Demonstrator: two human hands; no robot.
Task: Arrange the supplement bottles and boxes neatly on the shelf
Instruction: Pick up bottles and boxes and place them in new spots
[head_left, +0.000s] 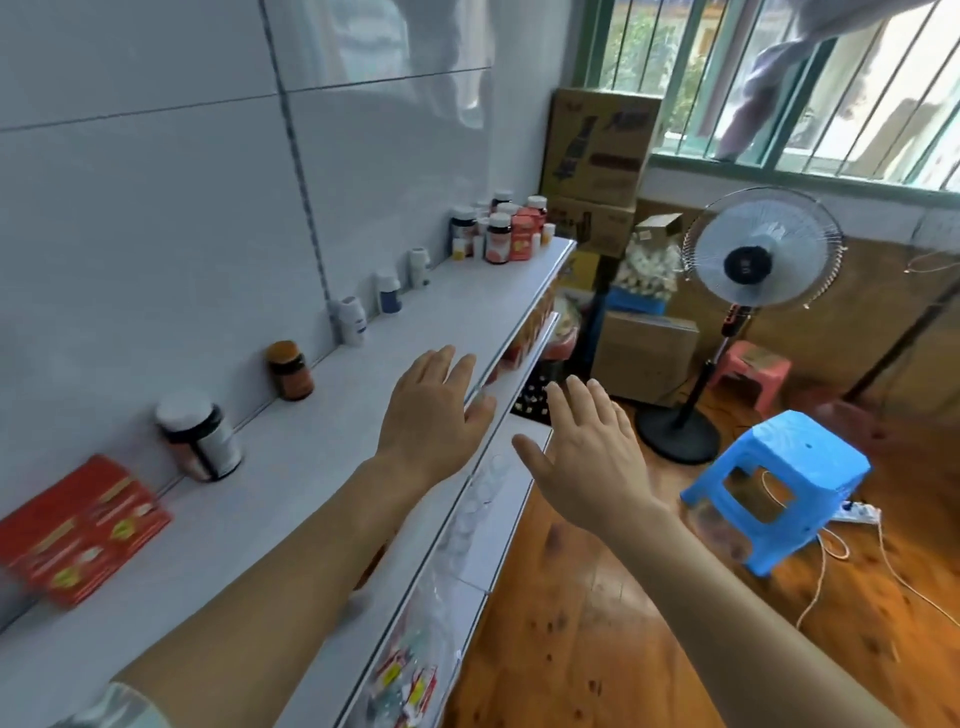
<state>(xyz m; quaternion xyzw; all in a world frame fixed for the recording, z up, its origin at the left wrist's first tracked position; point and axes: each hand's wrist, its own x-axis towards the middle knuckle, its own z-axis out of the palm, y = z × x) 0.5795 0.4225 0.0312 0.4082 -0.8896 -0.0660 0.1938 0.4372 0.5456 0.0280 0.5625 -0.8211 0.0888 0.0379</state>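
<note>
Both my hands empty, fingers spread flat. Left hand hovers over the shelf front edge; right hand sits off the shelf, over the floor. Red box lies flat at 9 o'clock. Single bottles run along the wall toward 12; cluster at far end. Left hand nearer everything.

Bottles spaced along the shelf back, box nearest, cluster seemingly at far end
</note>
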